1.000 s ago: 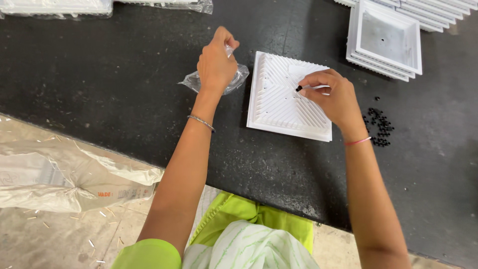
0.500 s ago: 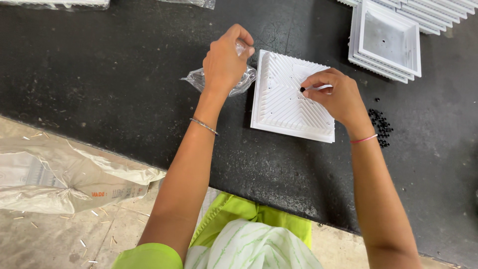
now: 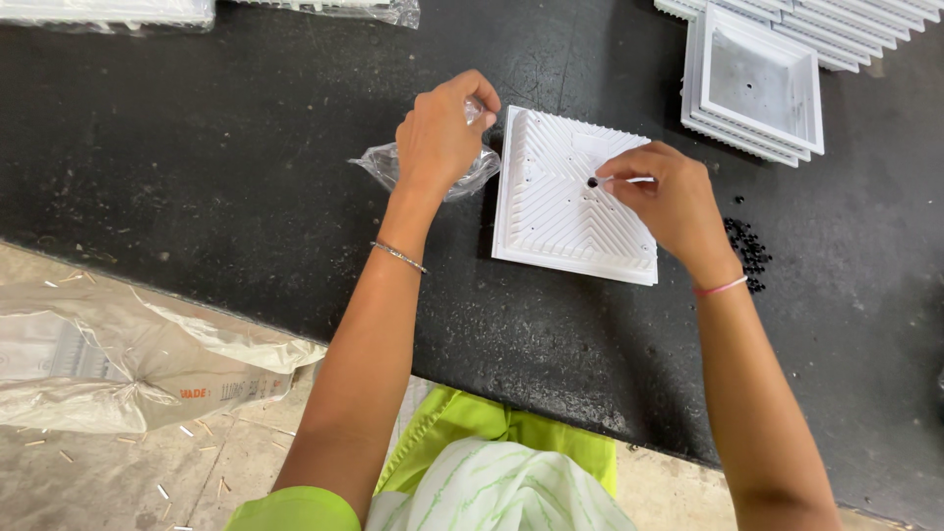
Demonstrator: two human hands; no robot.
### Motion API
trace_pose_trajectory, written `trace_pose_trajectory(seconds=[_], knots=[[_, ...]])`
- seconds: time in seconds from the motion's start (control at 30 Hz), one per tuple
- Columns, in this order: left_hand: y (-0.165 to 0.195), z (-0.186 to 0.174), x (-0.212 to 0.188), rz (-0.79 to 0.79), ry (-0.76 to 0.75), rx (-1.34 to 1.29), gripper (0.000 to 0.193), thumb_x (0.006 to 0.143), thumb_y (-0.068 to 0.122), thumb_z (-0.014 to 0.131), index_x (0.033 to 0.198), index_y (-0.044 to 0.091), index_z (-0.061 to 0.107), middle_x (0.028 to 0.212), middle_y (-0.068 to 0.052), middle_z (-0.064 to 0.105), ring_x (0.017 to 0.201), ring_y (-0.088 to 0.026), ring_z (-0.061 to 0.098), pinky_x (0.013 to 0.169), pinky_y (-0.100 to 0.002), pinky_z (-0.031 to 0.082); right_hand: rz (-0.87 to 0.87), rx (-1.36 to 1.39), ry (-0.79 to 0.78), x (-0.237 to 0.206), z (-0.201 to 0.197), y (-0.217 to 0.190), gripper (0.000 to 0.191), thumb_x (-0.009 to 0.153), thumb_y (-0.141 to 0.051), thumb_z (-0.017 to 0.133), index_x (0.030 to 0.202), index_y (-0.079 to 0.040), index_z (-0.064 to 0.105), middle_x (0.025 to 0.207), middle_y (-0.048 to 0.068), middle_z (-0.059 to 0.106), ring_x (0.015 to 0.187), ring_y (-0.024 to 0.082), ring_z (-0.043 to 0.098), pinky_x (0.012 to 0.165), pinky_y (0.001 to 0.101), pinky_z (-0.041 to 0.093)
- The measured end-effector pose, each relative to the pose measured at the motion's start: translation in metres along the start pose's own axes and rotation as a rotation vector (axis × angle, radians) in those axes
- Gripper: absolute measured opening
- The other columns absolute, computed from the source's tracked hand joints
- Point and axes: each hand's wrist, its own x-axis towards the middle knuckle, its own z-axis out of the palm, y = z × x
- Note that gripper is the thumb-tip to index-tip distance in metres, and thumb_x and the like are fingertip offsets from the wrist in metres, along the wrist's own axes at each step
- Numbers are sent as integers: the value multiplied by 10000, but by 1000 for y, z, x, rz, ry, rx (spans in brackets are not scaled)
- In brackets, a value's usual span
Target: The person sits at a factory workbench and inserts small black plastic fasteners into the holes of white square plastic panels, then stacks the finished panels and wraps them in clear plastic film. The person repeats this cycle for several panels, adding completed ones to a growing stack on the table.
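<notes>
A white square ribbed plastic panel (image 3: pixel 560 211) lies flat on the black table (image 3: pixel 197 167). My right hand (image 3: pixel 664 202) hovers over its right half, fingers pinched on a thin white stick (image 3: pixel 629 180) with a small black piece (image 3: pixel 592 182) at its tip, close to the panel's middle. My left hand (image 3: pixel 442 133) rests just left of the panel, fingers closed on a crumpled clear plastic bag (image 3: pixel 393 165). What is inside the bag is hidden by the hand.
A heap of small black pieces (image 3: pixel 747 251) lies right of the panel. A stack of white square trays (image 3: pixel 757 84) stands at the back right. Clear-wrapped white packs (image 3: pixel 108 12) line the far edge. A large plastic sack (image 3: pixel 128 359) lies on the floor at the left.
My right hand has shifted slightly along the panel with the stick. My left hand has stayed on the bag, fingers lifting a little. The camera view has drifted.
</notes>
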Motion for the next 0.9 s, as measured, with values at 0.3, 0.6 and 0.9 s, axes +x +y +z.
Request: trace_pose_trajectory(seconds=[0.3,0.6,0.9], knots=[[8,-5,-4,-17,-55,38,102,851,161,765,938,194,724,944,4,783,917,-256,741,740,-410,540,-145,-158,17,-11,5,8,304,898,72,659,1101,-112,790,1215,82,719,824,246,692,720,349,540],[18,-8,-7,-10,-92,50,102,863,152,755,956,178,721,933,2,783,915,-250,737,744,-405,538,-274,-418,-29,-12,3,13,491,758,136,605,1075,-175,815,1427,48,635,1261,325,541,1054,397,482],[8,-12,-14,76,-202,310,270,910,47,643,903,248,822,1034,-57,722,970,-298,690,790,-439,520,-359,-213,37,-11,-1,39,458,838,69,616,1167,-190,802,1545,182,519,1407,365,485,1155,456,400]])
